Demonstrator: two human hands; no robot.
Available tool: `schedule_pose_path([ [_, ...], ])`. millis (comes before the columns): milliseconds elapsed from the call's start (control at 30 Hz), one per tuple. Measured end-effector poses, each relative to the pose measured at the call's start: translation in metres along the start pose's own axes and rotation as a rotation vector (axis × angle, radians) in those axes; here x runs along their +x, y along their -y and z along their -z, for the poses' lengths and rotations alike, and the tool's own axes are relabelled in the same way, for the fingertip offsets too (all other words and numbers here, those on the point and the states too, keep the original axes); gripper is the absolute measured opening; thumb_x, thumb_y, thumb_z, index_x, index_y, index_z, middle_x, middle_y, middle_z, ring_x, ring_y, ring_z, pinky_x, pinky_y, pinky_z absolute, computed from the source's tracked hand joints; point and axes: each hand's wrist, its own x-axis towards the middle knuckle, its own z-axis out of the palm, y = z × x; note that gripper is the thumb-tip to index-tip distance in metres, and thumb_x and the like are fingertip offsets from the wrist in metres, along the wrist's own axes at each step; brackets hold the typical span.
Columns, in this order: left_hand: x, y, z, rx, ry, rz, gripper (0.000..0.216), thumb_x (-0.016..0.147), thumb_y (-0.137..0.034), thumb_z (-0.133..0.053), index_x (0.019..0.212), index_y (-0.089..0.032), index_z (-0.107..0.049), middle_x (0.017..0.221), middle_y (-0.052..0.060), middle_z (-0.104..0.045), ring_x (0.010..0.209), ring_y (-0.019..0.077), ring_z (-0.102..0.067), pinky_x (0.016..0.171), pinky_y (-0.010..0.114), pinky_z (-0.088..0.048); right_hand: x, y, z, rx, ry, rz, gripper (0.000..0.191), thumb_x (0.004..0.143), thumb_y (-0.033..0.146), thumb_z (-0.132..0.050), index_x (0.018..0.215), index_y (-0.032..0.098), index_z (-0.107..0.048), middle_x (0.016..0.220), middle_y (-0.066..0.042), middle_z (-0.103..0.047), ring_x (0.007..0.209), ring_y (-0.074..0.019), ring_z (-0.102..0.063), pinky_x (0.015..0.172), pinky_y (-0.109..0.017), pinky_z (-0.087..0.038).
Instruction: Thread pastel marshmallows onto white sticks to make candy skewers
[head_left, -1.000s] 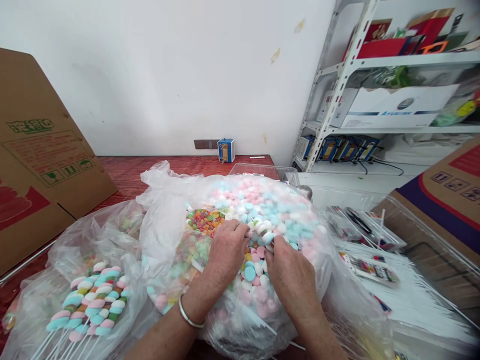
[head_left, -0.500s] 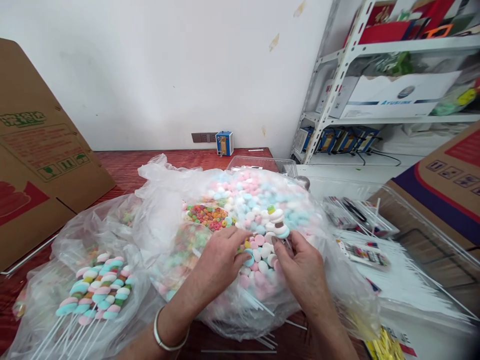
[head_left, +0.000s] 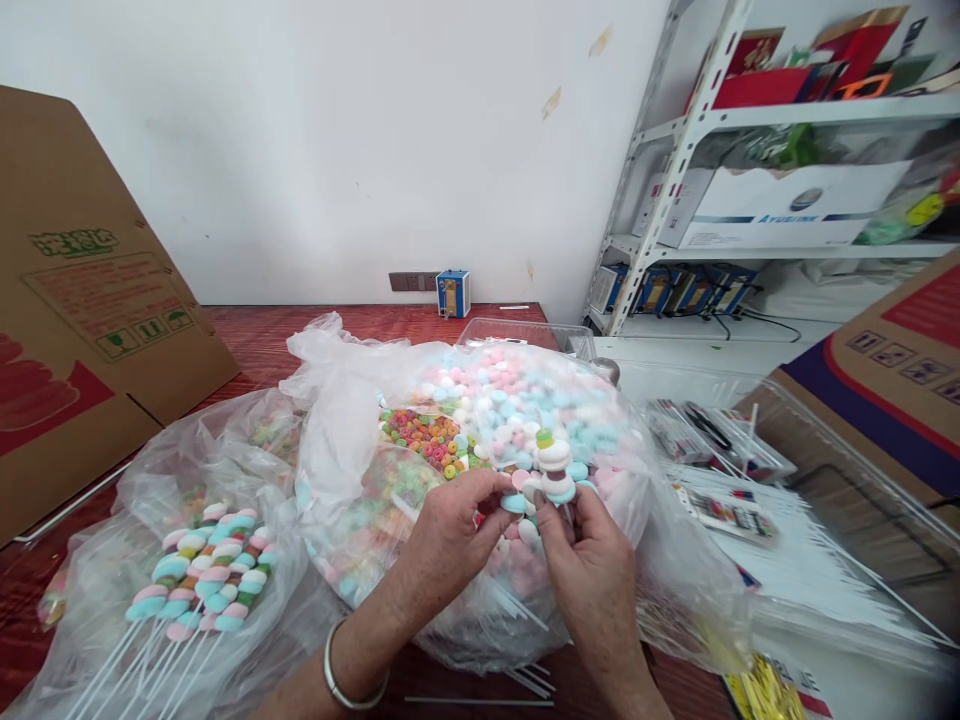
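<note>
My right hand (head_left: pixel 585 560) pinches a white stick that carries a short stack of sweets (head_left: pixel 553 466): a green ring on top, then white, pink and blue marshmallow discs. My left hand (head_left: pixel 457 535), with a silver bangle on its wrist, pinches a blue marshmallow disc (head_left: pixel 513 503) right beside the bottom of that stack. Both hands hover over a big clear plastic bag (head_left: pixel 330 440) full of pink, blue and white marshmallow discs. A smaller heap of coloured ring sweets (head_left: pixel 424 435) lies inside it, just beyond my left hand.
Finished marshmallow skewers (head_left: pixel 202 580) lie in another clear bag at the left. A brown cardboard box (head_left: pixel 82 320) leans at far left. White sticks (head_left: pixel 810 590) and packets fill a clear tray at right, beside another box (head_left: pixel 892 390). A metal shelf (head_left: pixel 675 180) stands behind.
Both hands lifted out of the marshmallow heap. The right hand raised the stick with its stack of sweets, and the left hand brought a blue disc up to it.
</note>
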Motion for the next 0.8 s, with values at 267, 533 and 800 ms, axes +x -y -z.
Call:
schedule_pose_path([
  [267,-0.001,0.01,-0.013,0.081,-0.257,-0.097,0.012,0.087,-0.018,-0.062,0.093,-0.024,-0.07,0.082,0.005,-0.068,0.074,0.0179,-0.062,0.07,0.027,-0.047,0.003,0.004,-0.005,0.344,0.171,-0.16,0.032,0.085,0.047,-0.062,0.101,0.019,-0.064,0.081,-0.004,-0.072,0.075,-0.0213,-0.068,0.067,-0.03,-0.055],
  [533,0.0,0.005,-0.016,-0.345,-0.144,0.041,0.008,0.086,-0.015,-0.065,0.089,-0.022,-0.068,0.096,0.006,-0.067,0.094,0.0192,-0.063,0.08,0.028,-0.052,0.008,0.006,-0.011,0.632,0.164,-0.185,0.026,0.086,0.045,-0.065,0.095,0.021,-0.062,0.096,-0.004,-0.071,0.075,-0.0163,-0.064,0.07,-0.029,-0.055],
  [800,0.001,0.008,-0.012,-0.453,-0.198,-0.038,0.008,0.084,-0.015,-0.071,0.081,-0.021,-0.068,0.086,0.003,-0.068,0.088,0.0181,-0.063,0.083,0.031,-0.049,0.005,-0.001,-0.013,0.748,0.277,-0.236,0.027,0.09,0.045,-0.064,0.101,0.02,-0.063,0.064,0.007,-0.05,0.05,-0.0056,-0.037,0.043,-0.015,-0.03],
])
